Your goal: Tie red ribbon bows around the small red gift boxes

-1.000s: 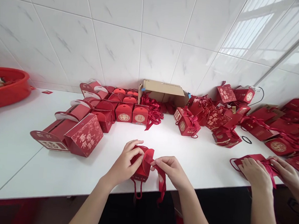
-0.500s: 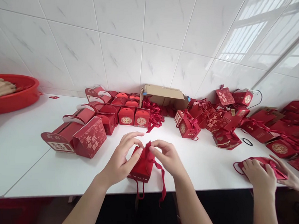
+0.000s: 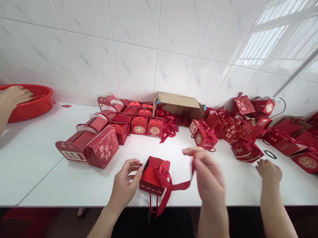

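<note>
A small red gift box (image 3: 153, 178) stands on the white table in front of me, its top partly open. A red satin ribbon (image 3: 180, 186) is tied on its right side, one tail hanging over the table's front edge beside a red cord handle (image 3: 153, 205). My right hand (image 3: 208, 173), raised to the right of the box, pinches the other ribbon tail and draws it out to the side. At the box's left side is my left hand (image 3: 129, 180), fingers curved and apart, holding nothing; whether the thumb touches the box I cannot tell.
Red boxes (image 3: 104, 147) stand in rows at the left. Behind, a cardboard carton (image 3: 179, 99) lies with red ribbons spilling out. More tied boxes (image 3: 245, 150) and a black ring (image 3: 270, 154) are on the right. Other people's hands reach into a red basin (image 3: 36, 112) and along the right side.
My right hand has moved right and up, pulling the ribbon tail out from the box. My left hand has come away from the ribbon. At right, a co-worker's box has left the view.
</note>
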`<state>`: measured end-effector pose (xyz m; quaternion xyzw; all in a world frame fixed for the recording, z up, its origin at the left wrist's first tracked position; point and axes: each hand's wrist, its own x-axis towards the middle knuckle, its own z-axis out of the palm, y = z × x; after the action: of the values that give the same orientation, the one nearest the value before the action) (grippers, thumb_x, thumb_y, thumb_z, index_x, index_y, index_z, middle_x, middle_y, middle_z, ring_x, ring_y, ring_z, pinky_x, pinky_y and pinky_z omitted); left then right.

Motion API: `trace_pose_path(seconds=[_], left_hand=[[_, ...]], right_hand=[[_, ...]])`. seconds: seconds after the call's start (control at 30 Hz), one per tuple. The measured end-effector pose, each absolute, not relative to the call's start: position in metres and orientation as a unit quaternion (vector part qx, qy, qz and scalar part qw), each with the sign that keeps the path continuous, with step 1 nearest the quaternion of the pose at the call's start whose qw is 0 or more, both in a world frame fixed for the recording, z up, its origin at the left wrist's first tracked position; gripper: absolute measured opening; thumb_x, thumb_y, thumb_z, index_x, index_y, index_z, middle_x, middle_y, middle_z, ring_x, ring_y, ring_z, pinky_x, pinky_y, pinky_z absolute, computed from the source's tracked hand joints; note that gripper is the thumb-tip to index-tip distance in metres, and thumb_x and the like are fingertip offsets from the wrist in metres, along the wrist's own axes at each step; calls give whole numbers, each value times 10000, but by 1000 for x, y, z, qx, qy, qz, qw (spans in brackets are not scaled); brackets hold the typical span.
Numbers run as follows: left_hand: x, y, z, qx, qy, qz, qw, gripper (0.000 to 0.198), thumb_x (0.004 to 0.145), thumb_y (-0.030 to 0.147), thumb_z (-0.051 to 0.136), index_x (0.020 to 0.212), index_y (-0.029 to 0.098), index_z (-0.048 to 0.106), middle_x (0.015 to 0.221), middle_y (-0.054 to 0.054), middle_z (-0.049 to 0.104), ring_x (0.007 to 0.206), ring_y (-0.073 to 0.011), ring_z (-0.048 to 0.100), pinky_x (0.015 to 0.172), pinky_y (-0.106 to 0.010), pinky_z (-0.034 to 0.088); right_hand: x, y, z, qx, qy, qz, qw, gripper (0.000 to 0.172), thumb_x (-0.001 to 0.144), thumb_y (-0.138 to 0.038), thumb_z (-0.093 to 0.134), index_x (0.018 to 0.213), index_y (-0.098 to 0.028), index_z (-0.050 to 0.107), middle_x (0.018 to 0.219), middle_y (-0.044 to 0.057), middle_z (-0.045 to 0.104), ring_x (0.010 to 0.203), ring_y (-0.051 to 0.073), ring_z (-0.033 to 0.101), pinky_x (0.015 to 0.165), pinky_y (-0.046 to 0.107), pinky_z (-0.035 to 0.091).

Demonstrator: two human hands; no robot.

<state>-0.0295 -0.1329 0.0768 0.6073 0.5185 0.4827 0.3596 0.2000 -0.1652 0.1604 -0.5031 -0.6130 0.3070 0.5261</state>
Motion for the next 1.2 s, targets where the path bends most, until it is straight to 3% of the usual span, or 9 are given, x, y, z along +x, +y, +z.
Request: trace_pose_path(seconds=[0.17,0.3,0.47,0.73,0.97,1.2], left_hand=[[-32,-134,75,566,528,505,381,306,834,419,539,1039,201,480,957,-62,593,850,-196,645,609,-282,560],[-32,-135,75,548,532,513,393,308,833,422,538,1041,204,476,968,-60,586,833,-183,638,621,-288,564],[-33,-136,73,540,533,513,401,310,832,429,534,1039,207,472,981,-58,581,838,-179,631,625,-286,562],[-34,-137,70,546,529,512,399,314,837,416,535,1063,210,466,999,-70,590,866,-192,639,629,-288,561],[-35,-137,73,547,530,519,388,310,826,399,540,1057,204,471,985,-76,604,855,-202,652,617,-295,564],[-25,-141,75,545,516,521,407,372,840,399,528,1132,227,374,951,-49,592,803,-170,641,611,-275,547]], right_hand=[[144,-131,127,-512,-645,349,447,206,846,-326,498,706,-207,590,1233,80,548,1182,243,495,1000,409,346],[131,-122,110,-553,-659,340,380,181,830,-238,490,683,-190,585,1237,111,538,1252,250,431,1016,425,310],[130,-123,107,-571,-664,324,358,150,787,-156,484,674,-185,578,1220,132,537,1270,251,411,1013,444,308],[125,-123,110,-570,-675,320,343,162,807,-197,508,681,-196,610,1176,107,579,1258,259,420,1018,481,267],[128,-124,109,-562,-667,332,359,133,780,-155,503,693,-201,592,1186,106,560,1255,256,427,998,442,326],[125,-127,113,-565,-687,302,342,158,824,-227,516,704,-201,616,1175,108,586,1249,262,428,1004,479,277]])
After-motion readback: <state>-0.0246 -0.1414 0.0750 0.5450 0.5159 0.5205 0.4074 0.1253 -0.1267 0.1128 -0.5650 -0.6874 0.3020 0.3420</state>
